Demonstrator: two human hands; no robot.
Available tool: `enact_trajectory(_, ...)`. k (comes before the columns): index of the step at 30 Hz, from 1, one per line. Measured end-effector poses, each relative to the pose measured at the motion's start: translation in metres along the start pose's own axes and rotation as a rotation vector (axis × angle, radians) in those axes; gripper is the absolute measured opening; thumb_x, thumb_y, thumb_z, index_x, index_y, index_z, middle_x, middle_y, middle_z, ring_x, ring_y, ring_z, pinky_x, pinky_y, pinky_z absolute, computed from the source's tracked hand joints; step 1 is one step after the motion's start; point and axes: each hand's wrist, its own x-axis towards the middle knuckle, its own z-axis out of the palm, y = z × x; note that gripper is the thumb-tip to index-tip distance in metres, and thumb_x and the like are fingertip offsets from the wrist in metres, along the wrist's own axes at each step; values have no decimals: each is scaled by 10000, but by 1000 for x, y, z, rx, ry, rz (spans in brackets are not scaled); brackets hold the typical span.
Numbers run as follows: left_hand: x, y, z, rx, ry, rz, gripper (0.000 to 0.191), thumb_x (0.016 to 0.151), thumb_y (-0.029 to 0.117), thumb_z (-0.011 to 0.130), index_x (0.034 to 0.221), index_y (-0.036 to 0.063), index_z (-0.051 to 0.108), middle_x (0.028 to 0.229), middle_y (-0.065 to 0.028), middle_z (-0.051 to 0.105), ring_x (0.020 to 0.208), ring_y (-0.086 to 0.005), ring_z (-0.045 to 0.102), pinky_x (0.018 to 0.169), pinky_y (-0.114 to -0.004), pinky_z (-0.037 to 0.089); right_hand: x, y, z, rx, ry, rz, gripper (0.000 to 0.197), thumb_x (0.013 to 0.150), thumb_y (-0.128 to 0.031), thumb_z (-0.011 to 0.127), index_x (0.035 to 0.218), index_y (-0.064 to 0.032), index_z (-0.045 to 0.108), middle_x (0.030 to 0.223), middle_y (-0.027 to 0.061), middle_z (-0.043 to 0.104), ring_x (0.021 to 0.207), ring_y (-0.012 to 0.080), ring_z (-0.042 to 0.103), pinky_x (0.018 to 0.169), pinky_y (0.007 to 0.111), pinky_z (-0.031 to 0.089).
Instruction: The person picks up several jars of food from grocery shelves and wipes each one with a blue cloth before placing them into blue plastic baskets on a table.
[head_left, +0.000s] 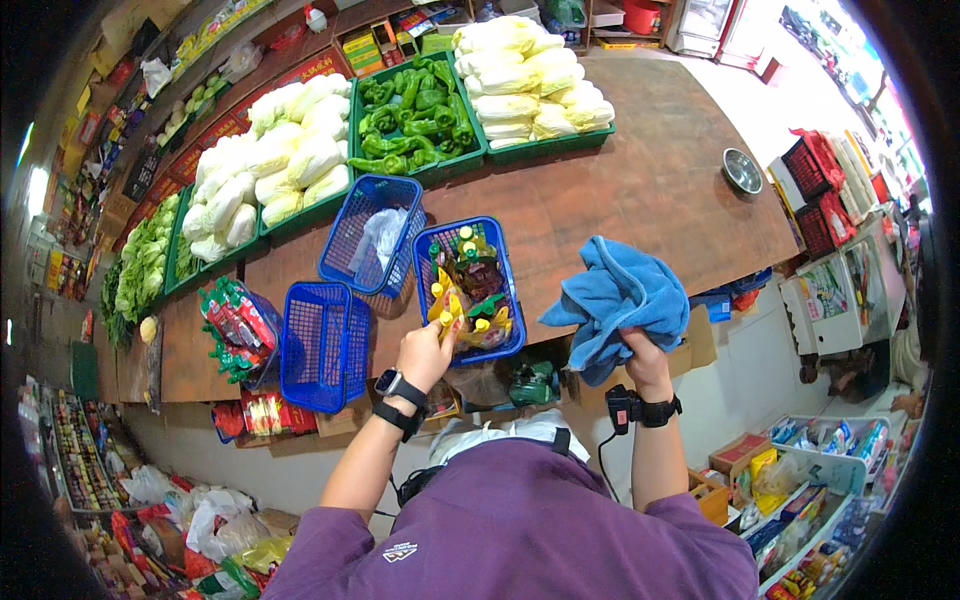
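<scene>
My left hand (426, 354) reaches over the near left edge of a blue plastic basket (514, 315). Its fingers close around a yellow-capped pouch (448, 304) standing in there. Beside that pouch are more yellow-capped packs (487, 334) and dark bottles (476, 277) with green and pale caps. Raised to the right of the basket, my right hand (646, 360) grips a crumpled blue towel (626, 300). To the left stand a blue basket with nothing visible inside (322, 352) and another blue basket (341, 251) holding a white plastic bag (379, 236).
Green crates of Chinese cabbage (292, 150), green peppers (416, 112) and more cabbage (532, 82) line the far side of the wooden table (637, 165). A basket of red-and-green packs (236, 330) stands left. A metal bowl (742, 171) sits near the right edge.
</scene>
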Motion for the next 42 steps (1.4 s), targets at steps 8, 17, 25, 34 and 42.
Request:
enact_trajectory(8, 2, -4, 16, 131, -206, -97, 215, 784, 229, 619, 816, 19, 653, 751, -205, 635, 715, -368, 623, 669, -452, 507, 8, -5, 10, 72, -4, 42, 180, 846, -63, 604, 1017, -14, 626, 951, 36, 637, 876, 158, 599, 784, 308, 482)
enact_trajectory(17, -2, -8, 18, 16, -72, -111, 169, 811, 163, 578, 915, 52, 652, 818, -197, 643, 768, -356, 628, 703, -431, 512, 19, 21, 0, 30, -15, 80, 202, 854, -86, 590, 1038, -7, 616, 1003, 46, 625, 917, 153, 581, 815, 305, 468)
enact_trajectory(25, -20, 37, -69, -313, 13, 58, 571, 771, 252, 671, 1255, 23, 474, 1126, -238, 575, 1022, -344, 579, 862, -373, 476, 2, 33, 7, -213, -119, 129, 335, 873, -211, 625, 1135, -9, 576, 1092, 58, 595, 989, 182, 565, 873, 342, 457)
enact_trajectory(34, -63, 19, -105, -889, 215, 9, 718, 713, 166, 760, 1305, -9, 394, 1204, -121, 556, 1083, -186, 547, 939, -330, 427, 22, 2, 207, -708, -882, -263, 526, 764, -292, 723, 1194, -48, 543, 1211, 151, 546, 1180, 296, 466, 1025, 407, 319)
enact_trajectory(42, -88, -84, -182, -1001, 690, -66, 568, 757, 140, 712, 1241, -21, 464, 1137, -80, 574, 1048, -173, 542, 936, -322, 411, 3, 48, 180, -740, -707, 160, 399, 815, -276, 669, 1074, 20, 600, 935, 144, 670, 840, 216, 649, 770, 305, 492)
